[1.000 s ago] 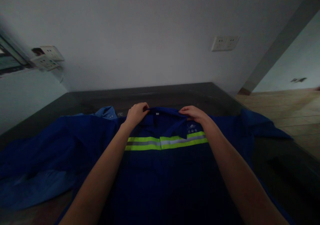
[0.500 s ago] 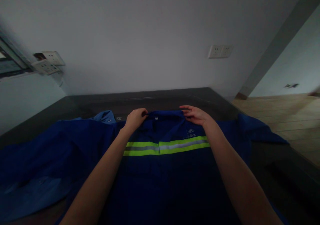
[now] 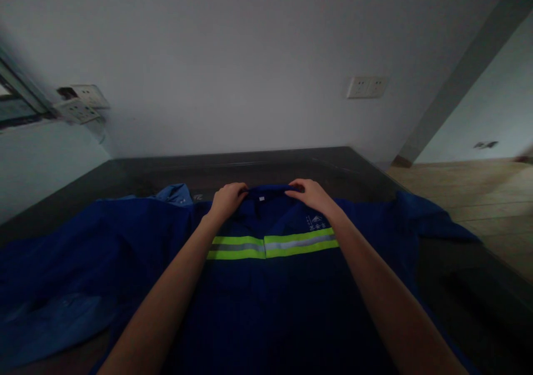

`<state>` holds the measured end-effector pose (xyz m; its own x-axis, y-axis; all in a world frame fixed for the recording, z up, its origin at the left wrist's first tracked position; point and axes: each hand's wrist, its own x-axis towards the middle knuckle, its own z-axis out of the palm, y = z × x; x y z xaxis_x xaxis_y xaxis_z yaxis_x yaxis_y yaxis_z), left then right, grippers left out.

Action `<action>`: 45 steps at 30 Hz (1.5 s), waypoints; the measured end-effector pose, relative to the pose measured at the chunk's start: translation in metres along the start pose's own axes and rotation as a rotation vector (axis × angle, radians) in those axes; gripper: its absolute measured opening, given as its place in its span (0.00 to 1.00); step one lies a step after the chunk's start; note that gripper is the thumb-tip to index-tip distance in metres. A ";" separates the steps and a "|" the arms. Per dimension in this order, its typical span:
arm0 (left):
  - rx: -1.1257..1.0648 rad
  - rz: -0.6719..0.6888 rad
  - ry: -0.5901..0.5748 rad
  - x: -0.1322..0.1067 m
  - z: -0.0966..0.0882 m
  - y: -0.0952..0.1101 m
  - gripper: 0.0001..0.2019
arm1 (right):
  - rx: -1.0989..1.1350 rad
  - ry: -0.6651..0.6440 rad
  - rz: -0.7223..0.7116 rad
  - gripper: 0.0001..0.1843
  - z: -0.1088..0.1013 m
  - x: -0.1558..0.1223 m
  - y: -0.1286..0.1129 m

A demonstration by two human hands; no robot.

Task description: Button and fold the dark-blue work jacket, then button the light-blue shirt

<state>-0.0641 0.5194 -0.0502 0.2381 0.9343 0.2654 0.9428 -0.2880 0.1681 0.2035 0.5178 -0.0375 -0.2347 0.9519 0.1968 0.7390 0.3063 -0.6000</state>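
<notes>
A dark blue work jacket [image 3: 266,291] lies front up, with a yellow-green and silver reflective band [image 3: 237,247] across its chest. Its collar [image 3: 268,188] points toward the wall, and a small white label shows inside the neck. My left hand [image 3: 228,198] pinches the collar's left end between thumb and fingers. On the other side, my right hand [image 3: 308,193] grips the collar's right part, thumb below and fingers above. White printing [image 3: 317,221] sits on the chest beside my right wrist. The jacket's lower part is dark and runs out of view.
The jacket rests on a dark tabletop [image 3: 250,166] against a grey wall. Lighter blue clothing [image 3: 62,325] lies under the left sleeve. The right sleeve [image 3: 437,222] reaches the table's right edge. Wall sockets [image 3: 366,87] are above, and a dark flat item [image 3: 487,291] is at right.
My right hand has moved left along the collar and closed from loosely spread fingers into a grip. The left hand stays at the collar, nearly unmoved.
</notes>
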 end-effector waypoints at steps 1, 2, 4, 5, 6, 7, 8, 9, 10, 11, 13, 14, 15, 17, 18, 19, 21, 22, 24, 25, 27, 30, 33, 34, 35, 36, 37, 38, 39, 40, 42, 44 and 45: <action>0.008 0.000 0.004 0.000 0.000 0.000 0.10 | -0.138 -0.005 -0.001 0.14 0.003 -0.002 -0.006; 0.013 0.001 0.008 0.000 0.000 -0.001 0.10 | -0.260 -0.001 0.019 0.13 0.006 -0.004 -0.011; 0.016 0.001 0.013 0.000 0.000 -0.002 0.11 | -0.431 0.019 0.070 0.12 0.010 -0.006 -0.018; 0.015 -0.004 0.014 0.000 0.001 -0.002 0.12 | -0.480 0.033 0.090 0.12 0.011 -0.007 -0.020; 0.014 -0.009 0.013 0.000 0.000 -0.001 0.12 | -0.509 0.052 0.104 0.12 0.011 -0.007 -0.020; 0.013 -0.015 0.010 0.000 0.000 0.000 0.13 | -0.522 0.073 0.112 0.12 0.011 -0.007 -0.020; 0.010 -0.019 0.009 0.000 0.000 0.001 0.13 | -0.524 0.096 0.118 0.12 0.010 -0.007 -0.019; 0.006 -0.018 0.009 0.000 -0.001 0.002 0.14 | -0.518 0.119 0.120 0.11 0.010 -0.006 -0.017; -0.001 -0.015 0.007 0.000 -0.002 0.002 0.13 | -0.507 0.140 0.121 0.11 0.009 -0.006 -0.016; -0.008 -0.015 0.003 -0.001 -0.003 0.002 0.12 | -0.492 0.158 0.123 0.11 0.008 -0.005 -0.015; -0.016 -0.048 -0.026 -0.002 -0.005 0.000 0.12 | -0.464 0.185 0.129 0.11 0.008 -0.005 -0.012; -0.013 -0.082 -0.059 -0.002 -0.006 -0.003 0.13 | -0.454 0.195 0.133 0.11 0.008 -0.005 -0.011; -0.008 -0.125 -0.106 -0.003 -0.006 -0.006 0.16 | -0.446 0.203 0.135 0.11 0.009 -0.004 -0.010; 0.002 -0.194 -0.219 -0.004 -0.006 -0.013 0.18 | -0.435 0.213 0.146 0.11 0.010 -0.004 -0.007; 0.000 -0.209 -0.270 -0.004 -0.006 -0.017 0.18 | -0.429 0.217 0.157 0.11 0.010 -0.003 -0.005; -0.008 -0.222 -0.320 -0.004 -0.006 -0.020 0.17 | -0.424 0.220 0.170 0.11 0.010 -0.003 -0.003; -0.063 -0.256 -0.427 -0.004 -0.007 -0.026 0.14 | -0.412 0.232 0.187 0.11 0.010 -0.002 0.001; -0.114 -0.278 -0.482 -0.005 -0.008 -0.028 0.13 | -0.405 0.242 0.191 0.11 0.010 -0.001 0.003; -0.271 -0.300 -0.595 -0.007 -0.012 -0.030 0.10 | -0.392 0.260 0.195 0.11 0.009 0.000 0.007; -0.367 -0.289 -0.631 -0.008 -0.014 -0.031 0.09 | -0.385 0.266 0.199 0.11 0.009 0.000 0.009; -0.565 -0.264 -0.628 -0.010 -0.017 -0.033 0.08 | -0.373 0.268 0.214 0.10 0.009 0.001 0.012; -0.862 -0.318 -0.509 -0.011 -0.019 -0.036 0.10 | -0.362 0.262 0.231 0.09 0.009 0.002 0.014; -1.235 -0.413 -0.446 -0.009 -0.016 -0.040 0.10 | -0.360 0.254 0.239 0.09 0.010 0.003 0.015; -1.354 -0.433 -0.434 -0.008 -0.015 -0.041 0.11 | -0.361 0.248 0.239 0.09 0.009 0.003 0.016; -1.451 -0.447 -0.412 -0.007 -0.013 -0.042 0.13 | -0.360 0.241 0.238 0.09 0.009 0.003 0.016; -1.520 -0.454 -0.382 -0.007 -0.010 -0.042 0.15 | -0.358 0.232 0.238 0.09 0.009 0.004 0.016; -1.562 -0.451 -0.352 -0.006 -0.008 -0.042 0.19 | -0.353 0.222 0.238 0.10 0.009 0.004 0.016; -1.584 -0.441 -0.327 -0.006 -0.006 -0.042 0.24 | -0.347 0.211 0.239 0.10 0.008 0.004 0.017; -1.582 -0.425 -0.314 -0.006 -0.004 -0.042 0.30 | -0.340 0.198 0.241 0.10 0.008 0.004 0.017; -1.551 -0.404 -0.318 -0.006 -0.002 -0.041 0.35 | -0.332 0.184 0.240 0.10 0.008 0.005 0.017; -1.403 -0.360 -0.363 -0.007 0.001 -0.039 0.41 | -0.310 0.144 0.220 0.11 0.007 0.005 0.017; -1.149 -0.308 -0.404 -0.008 0.002 -0.036 0.41 | -0.279 0.095 0.176 0.11 0.006 0.004 0.016; -0.985 -0.273 -0.400 -0.008 0.001 -0.033 0.40 | -0.260 0.070 0.148 0.12 0.005 0.004 0.015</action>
<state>-0.0969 0.5218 -0.0592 0.2761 0.9415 -0.1930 0.4175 0.0634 0.9065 0.2109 0.5265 -0.0494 -0.0750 0.9807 0.1807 0.9010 0.1442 -0.4091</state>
